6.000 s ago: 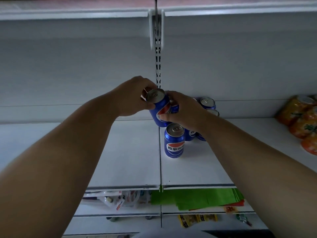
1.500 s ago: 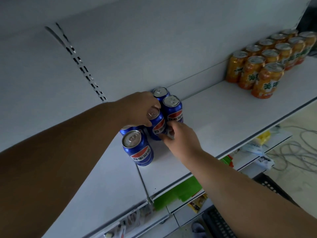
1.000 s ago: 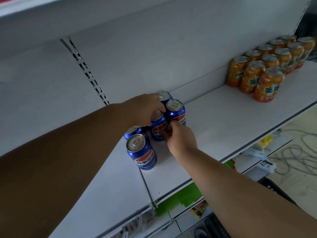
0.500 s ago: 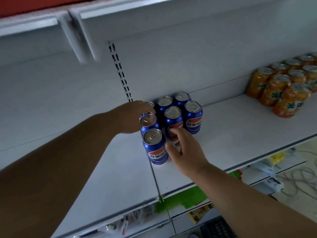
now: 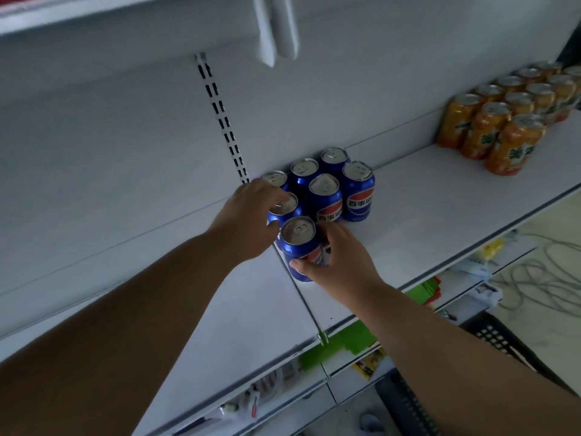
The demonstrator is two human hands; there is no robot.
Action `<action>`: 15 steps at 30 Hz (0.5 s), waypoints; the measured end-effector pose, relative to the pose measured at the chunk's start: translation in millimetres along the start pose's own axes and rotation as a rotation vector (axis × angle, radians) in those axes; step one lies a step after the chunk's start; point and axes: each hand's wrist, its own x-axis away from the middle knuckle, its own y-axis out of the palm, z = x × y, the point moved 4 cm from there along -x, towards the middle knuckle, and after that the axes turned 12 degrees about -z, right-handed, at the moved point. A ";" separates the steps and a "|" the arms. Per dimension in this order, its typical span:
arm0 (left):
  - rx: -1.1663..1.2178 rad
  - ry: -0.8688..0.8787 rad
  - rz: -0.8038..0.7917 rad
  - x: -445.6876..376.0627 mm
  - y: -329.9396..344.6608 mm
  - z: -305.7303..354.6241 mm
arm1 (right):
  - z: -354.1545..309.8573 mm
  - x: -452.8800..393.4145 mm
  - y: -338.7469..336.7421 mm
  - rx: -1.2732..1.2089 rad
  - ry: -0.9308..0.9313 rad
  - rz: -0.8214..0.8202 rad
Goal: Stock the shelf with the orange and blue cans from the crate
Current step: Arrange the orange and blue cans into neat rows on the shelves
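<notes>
Several blue cans [image 5: 327, 190] stand in a tight cluster on the white shelf [image 5: 424, 215], against its back wall. My right hand [image 5: 339, 262] grips the frontmost blue can [image 5: 298, 239] around its lower side. My left hand [image 5: 248, 218] wraps the left side of the blue can behind it [image 5: 284, 206], fingers over its rim. Several orange cans [image 5: 509, 121] stand in rows at the shelf's far right. Part of a black crate [image 5: 500, 341] shows at the lower right, mostly hidden by my right arm.
A slotted upright [image 5: 223, 121] runs up the back wall above the blue cans. A shelf bracket [image 5: 276, 26] hangs overhead. Lower shelves hold green packets [image 5: 339, 344] and small goods. Cables [image 5: 540, 278] lie on the floor at the right.
My right hand has left the second-row can and closed on the frontmost blue can. My left hand stays on the can behind it. The view has shifted slightly.
</notes>
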 end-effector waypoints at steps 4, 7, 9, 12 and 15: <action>-0.014 -0.044 0.027 1.7 1.1 6.6 | 10.6 8.3 -18.4 -0.011 0.005 -0.002; -0.009 -0.132 0.060 1.5 3.1 13.9 | 28.3 11.2 -40.6 0.025 0.045 0.003; -0.022 -0.186 0.079 0.4 5.5 20.2 | 39.7 9.9 -52.8 0.040 0.076 0.002; -0.046 -0.251 0.102 -1.4 11.9 28.6 | 53.6 6.2 -63.3 0.020 0.105 -0.010; -0.045 -0.313 0.116 -4.2 15.6 28.9 | 58.4 3.8 -65.0 -0.004 0.099 -0.042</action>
